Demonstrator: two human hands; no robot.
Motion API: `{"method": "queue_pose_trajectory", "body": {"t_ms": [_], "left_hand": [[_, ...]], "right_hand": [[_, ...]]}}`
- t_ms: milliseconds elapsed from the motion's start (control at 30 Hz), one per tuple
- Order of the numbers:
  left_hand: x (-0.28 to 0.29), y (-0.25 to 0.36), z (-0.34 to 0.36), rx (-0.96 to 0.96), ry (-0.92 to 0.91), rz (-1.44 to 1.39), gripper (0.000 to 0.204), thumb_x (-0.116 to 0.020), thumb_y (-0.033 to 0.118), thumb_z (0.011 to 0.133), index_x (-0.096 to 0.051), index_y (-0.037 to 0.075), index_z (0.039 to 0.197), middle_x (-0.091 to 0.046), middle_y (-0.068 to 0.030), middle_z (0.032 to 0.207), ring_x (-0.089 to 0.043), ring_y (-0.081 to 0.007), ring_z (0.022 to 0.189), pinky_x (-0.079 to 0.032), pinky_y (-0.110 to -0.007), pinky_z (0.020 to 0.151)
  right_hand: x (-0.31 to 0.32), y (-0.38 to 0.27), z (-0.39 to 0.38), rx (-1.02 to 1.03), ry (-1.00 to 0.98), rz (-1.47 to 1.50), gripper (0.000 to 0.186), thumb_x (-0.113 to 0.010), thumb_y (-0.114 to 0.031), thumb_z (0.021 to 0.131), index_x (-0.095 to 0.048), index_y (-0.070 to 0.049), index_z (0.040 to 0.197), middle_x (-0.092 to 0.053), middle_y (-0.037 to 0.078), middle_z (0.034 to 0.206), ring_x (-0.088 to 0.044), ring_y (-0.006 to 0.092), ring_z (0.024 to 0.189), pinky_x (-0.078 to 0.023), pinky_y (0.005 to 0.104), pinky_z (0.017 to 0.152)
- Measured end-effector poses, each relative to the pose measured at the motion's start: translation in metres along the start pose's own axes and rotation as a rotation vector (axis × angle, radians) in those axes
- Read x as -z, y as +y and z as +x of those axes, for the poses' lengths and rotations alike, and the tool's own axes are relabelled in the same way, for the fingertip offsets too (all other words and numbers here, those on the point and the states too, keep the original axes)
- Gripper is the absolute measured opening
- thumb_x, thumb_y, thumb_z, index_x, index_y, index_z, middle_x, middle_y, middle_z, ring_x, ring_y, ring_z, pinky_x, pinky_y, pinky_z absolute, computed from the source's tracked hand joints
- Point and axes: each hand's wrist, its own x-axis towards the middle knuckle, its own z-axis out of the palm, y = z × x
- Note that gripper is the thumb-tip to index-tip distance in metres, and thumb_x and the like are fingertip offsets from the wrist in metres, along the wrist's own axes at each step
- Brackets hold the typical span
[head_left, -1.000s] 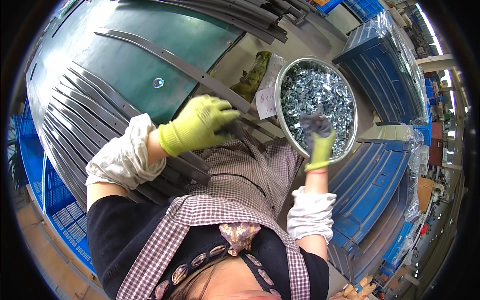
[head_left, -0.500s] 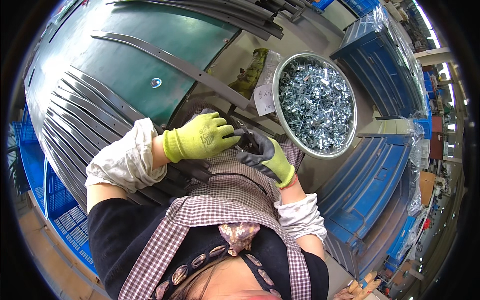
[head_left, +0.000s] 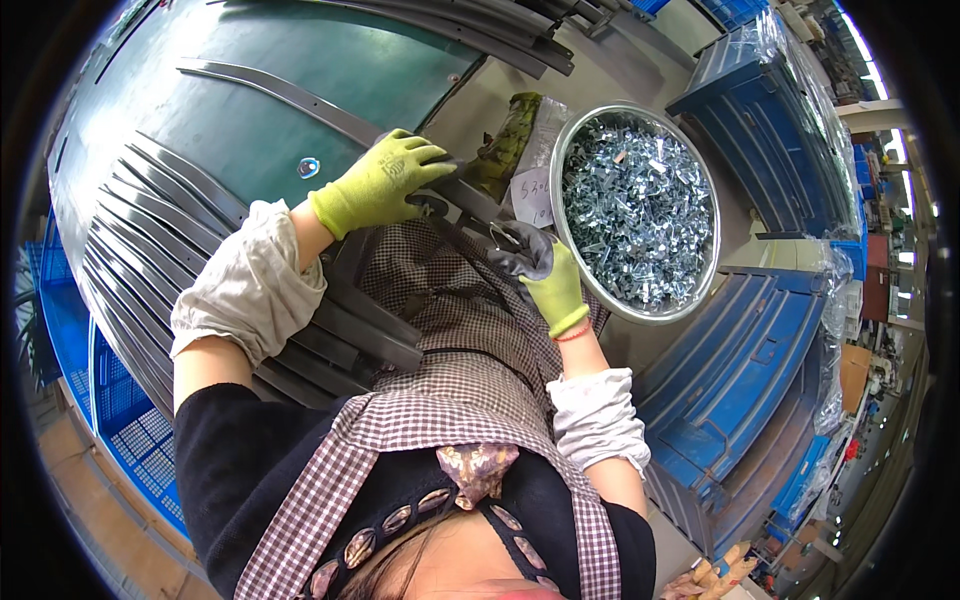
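My left hand, in a yellow-green glove with dark fingertips, is closed over a long dark strip near its overhanging end. This strip lies across the green tabletop and juts past the table's edge toward me. By the strip's tip, my right hand wears a matching glove. Its fingers are pinched around a small metal piece, whose exact shape is partly hidden. To the right of that hand stands a round metal bowl full of small shiny metal clips.
Several dark strips lie side by side on the table's left, their ends reaching near my lap. More strips rest at the far edge. Blue bins stand at the right, blue crates at the left. A paper sheet lies beside the bowl.
Both hands have moved away from my lap. My left hand has gone up and onto the strip's overhanging end; my right hand has shifted slightly up and right, beside the strip's tip.
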Motion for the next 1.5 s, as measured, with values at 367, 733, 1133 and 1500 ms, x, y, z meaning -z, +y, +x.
{"method": "queue_pose_trajectory", "body": {"t_ms": [367, 733, 1133, 1500], "left_hand": [[-0.006, -0.001, 0.001, -0.048, -0.062, -0.122, 0.056, -0.077, 0.014, 0.06, -0.068, 0.015, 0.115, -0.064, -0.0046, 0.112, -0.056, -0.0263, 0.106, -0.041, -0.043, 0.098], [-0.002, -0.001, 0.0, 0.005, -0.041, -0.088, 0.051, -0.077, 0.021, 0.066, -0.067, 0.018, 0.117, -0.065, -0.0035, 0.112, -0.058, -0.0248, 0.107, -0.042, -0.041, 0.1], [-0.006, -0.002, 0.0, -0.007, -0.077, -0.117, 0.054, -0.077, 0.015, 0.062, -0.069, 0.014, 0.115, -0.064, -0.0093, 0.115, -0.058, -0.0277, 0.11, -0.044, -0.042, 0.097], [0.006, 0.007, -0.008, 0.071, -0.147, -0.174, 0.049, -0.076, 0.017, 0.062, -0.07, 0.009, 0.11, -0.067, -0.0096, 0.103, -0.061, -0.0284, 0.101, -0.046, -0.039, 0.093]], "right_hand": [[0.007, 0.031, 0.024, -0.123, -0.161, 0.257, 0.034, -0.08, -0.007, 0.076, -0.067, 0.007, 0.104, -0.073, 0.007, 0.09, -0.066, 0.0113, 0.079, -0.053, 0.0251, 0.073], [0.003, 0.016, -0.014, -0.002, 0.045, -0.458, 0.015, -0.066, -0.01, 0.082, -0.069, -0.005, 0.096, -0.069, 0.014, 0.082, -0.065, 0.0319, 0.073, -0.05, 0.037, 0.066], [-0.001, -0.002, -0.007, 0.112, -0.061, -0.716, 0.021, -0.066, -0.03, 0.087, -0.066, -0.01, 0.083, -0.064, 0.011, 0.072, -0.064, 0.034, 0.07, -0.05, 0.0424, 0.061], [-0.011, -0.016, -0.005, 0.327, -0.088, -0.943, 0.012, -0.064, -0.02, 0.08, -0.06, -0.009, 0.082, -0.061, 0.009, 0.072, -0.064, 0.0272, 0.066, -0.051, 0.04, 0.059]]}}
